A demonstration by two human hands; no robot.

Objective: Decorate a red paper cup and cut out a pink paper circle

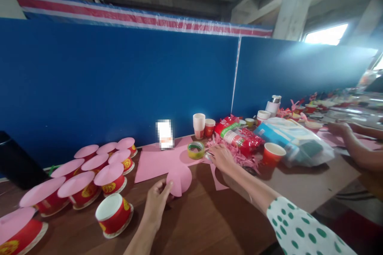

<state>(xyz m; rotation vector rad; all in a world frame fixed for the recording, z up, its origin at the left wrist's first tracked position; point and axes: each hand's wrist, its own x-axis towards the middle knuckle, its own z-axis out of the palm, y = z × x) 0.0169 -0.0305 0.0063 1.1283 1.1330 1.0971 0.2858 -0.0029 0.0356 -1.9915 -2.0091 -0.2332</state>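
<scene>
My left hand (158, 201) pinches a round pink paper piece (181, 179) between thumb and fingers. One side of this piece overlaps or folds, giving it a notched outline. My right hand (223, 157) reaches forward beside a roll of yellow-green tape (196, 150). Its fingertips come together at a small pale item by the roll, too small to make out. Behind the left hand lies a large pink paper sheet (152, 163). At the left, several red paper cups wear pink paper discs (109, 173), and one red cup (112, 215) has a bare white top.
Pink paper scraps (249, 162), a red plastic packet (236, 135), an orange cup (273, 155) and a clear bag (296, 143) lie to the right. A blurred-out upright white item (165, 134) and white cups (199, 123) stand before the blue partition (119, 79). Another person's hands (344, 135) work farther right.
</scene>
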